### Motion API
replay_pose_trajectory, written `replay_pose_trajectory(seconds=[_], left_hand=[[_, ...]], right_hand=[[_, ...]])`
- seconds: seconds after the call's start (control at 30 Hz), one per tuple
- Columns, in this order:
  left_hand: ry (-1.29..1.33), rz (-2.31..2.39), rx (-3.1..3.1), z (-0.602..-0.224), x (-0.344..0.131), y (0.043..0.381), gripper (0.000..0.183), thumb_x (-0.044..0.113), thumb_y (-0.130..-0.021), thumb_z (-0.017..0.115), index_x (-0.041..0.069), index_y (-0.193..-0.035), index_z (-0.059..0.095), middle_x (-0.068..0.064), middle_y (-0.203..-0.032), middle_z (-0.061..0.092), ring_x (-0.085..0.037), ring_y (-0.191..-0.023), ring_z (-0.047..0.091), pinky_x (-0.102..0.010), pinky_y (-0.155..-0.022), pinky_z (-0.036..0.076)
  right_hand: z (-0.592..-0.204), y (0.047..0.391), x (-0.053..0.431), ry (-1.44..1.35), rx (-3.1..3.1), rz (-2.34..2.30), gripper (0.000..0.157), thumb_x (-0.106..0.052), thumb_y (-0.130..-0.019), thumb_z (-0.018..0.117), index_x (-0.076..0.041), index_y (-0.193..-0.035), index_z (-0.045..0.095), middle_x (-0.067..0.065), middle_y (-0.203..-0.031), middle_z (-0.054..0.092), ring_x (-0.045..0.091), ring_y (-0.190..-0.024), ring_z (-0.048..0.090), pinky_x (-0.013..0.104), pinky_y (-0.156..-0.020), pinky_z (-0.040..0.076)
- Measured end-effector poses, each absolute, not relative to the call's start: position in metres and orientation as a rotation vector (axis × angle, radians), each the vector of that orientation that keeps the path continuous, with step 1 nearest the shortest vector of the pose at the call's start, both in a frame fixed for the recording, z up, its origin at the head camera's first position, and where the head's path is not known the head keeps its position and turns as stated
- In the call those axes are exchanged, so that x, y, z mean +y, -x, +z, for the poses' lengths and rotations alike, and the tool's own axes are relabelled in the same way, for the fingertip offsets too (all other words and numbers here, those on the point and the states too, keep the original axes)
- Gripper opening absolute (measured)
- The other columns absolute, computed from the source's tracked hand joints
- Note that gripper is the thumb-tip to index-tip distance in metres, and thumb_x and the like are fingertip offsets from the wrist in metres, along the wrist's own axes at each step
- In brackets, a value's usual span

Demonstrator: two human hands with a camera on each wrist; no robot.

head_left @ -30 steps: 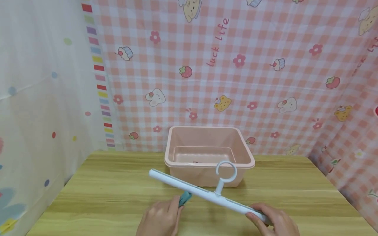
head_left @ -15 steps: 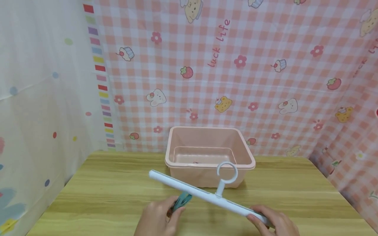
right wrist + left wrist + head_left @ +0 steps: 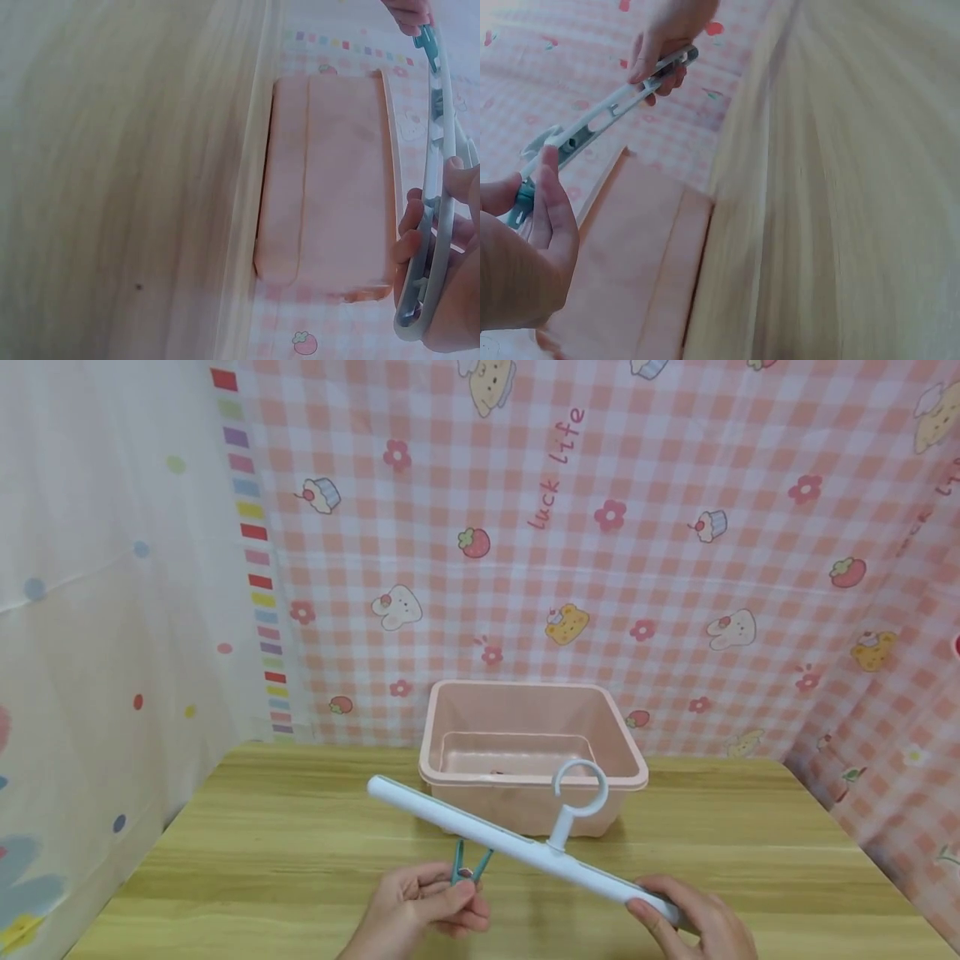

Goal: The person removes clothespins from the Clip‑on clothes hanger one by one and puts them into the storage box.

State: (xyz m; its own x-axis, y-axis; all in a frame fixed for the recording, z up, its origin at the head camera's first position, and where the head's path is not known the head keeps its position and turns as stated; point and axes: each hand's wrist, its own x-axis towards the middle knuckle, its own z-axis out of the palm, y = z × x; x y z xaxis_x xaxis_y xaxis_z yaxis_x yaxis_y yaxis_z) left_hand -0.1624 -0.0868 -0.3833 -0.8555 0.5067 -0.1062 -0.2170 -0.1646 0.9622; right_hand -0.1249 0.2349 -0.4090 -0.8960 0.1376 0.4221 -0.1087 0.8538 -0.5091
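Note:
A pale blue-white clothes hanger [image 3: 480, 833] with a round ring hook slants across the head view, its left end higher. My right hand [image 3: 703, 920] grips the hanger's right end, thumb on the near side. Just below its left half, my left hand [image 3: 423, 906] pinches a teal clothespin [image 3: 457, 862], whose two prongs point up toward the bar in a V. The right wrist view shows the clothespin [image 3: 427, 46] close to the hanger's far end, and slots along the hanger's underside [image 3: 437, 142].
Behind the hanger, a pink plastic bin [image 3: 517, 810] stands on the wood-grain table [image 3: 300, 827], with a small dark bit visible inside. A pink checked cloth [image 3: 487, 577] hangs behind the table, and a pale dotted cloth [image 3: 97, 635] hangs at the left.
My left hand has turned over, fingers now facing up, and the clothespin has swung from lying slanted to prongs upright. The hanger's left end has shifted slightly left and up.

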Motion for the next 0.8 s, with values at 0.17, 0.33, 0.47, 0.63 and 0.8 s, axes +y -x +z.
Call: replay_pose_trajectory(seconds=[0.17,0.33,0.47,0.63,0.8], left_hand=[[-0.338,2.052,1.442,-0.3854,-0.0882,0.1627,0.018,0.022,-0.1,0.061,0.006,-0.105,0.068,0.005,-0.089,0.076,-0.008,-0.086,0.074,-0.017,-0.076,0.057],[-0.412,2.052,1.283,-0.3856,-0.0886,0.1624,0.013,0.02,-0.102,0.059,0.011,-0.105,0.068,0.008,-0.091,0.074,-0.004,-0.085,0.073,-0.014,-0.075,0.056],[-0.401,2.036,1.23,-0.383,-0.0892,0.1613,0.013,0.022,-0.102,0.059,0.012,-0.105,0.068,0.009,-0.09,0.074,-0.002,-0.084,0.072,-0.014,-0.075,0.056],[-0.403,2.017,1.18,-0.3818,-0.09,0.1608,0.013,0.023,-0.102,0.058,0.013,-0.105,0.067,0.01,-0.089,0.073,-0.001,-0.082,0.071,-0.014,-0.077,0.057],[-0.417,2.02,1.219,-0.3835,-0.0906,0.1616,0.014,0.021,-0.102,0.058,0.012,-0.106,0.067,0.009,-0.09,0.074,-0.003,-0.083,0.072,-0.015,-0.077,0.057]], right_hand=[[-0.4125,0.126,0.2379,-0.046,-2.517,0.757,0.018,-0.027,-0.08,0.085,-0.034,-0.093,0.074,-0.024,-0.072,0.06,-0.007,-0.064,0.044,0.02,-0.058,0.035],[-0.4137,0.1257,0.2396,-0.065,-2.478,0.773,0.021,-0.023,-0.078,0.086,-0.032,-0.093,0.074,-0.024,-0.076,0.064,-0.009,-0.068,0.047,0.02,-0.059,0.04],[-0.4123,0.1244,0.2405,-0.055,-2.475,0.762,0.022,-0.024,-0.078,0.087,-0.033,-0.093,0.074,-0.023,-0.081,0.067,-0.008,-0.073,0.051,0.02,-0.062,0.043],[-0.412,0.1232,0.2423,-0.033,-2.495,0.768,0.022,-0.026,-0.078,0.087,-0.035,-0.094,0.074,-0.023,-0.083,0.068,-0.008,-0.075,0.051,0.02,-0.063,0.042],[-0.4136,0.1238,0.2431,-0.041,-2.484,0.766,0.024,-0.026,-0.077,0.087,-0.035,-0.094,0.074,-0.022,-0.084,0.069,-0.008,-0.076,0.052,0.02,-0.063,0.042]])
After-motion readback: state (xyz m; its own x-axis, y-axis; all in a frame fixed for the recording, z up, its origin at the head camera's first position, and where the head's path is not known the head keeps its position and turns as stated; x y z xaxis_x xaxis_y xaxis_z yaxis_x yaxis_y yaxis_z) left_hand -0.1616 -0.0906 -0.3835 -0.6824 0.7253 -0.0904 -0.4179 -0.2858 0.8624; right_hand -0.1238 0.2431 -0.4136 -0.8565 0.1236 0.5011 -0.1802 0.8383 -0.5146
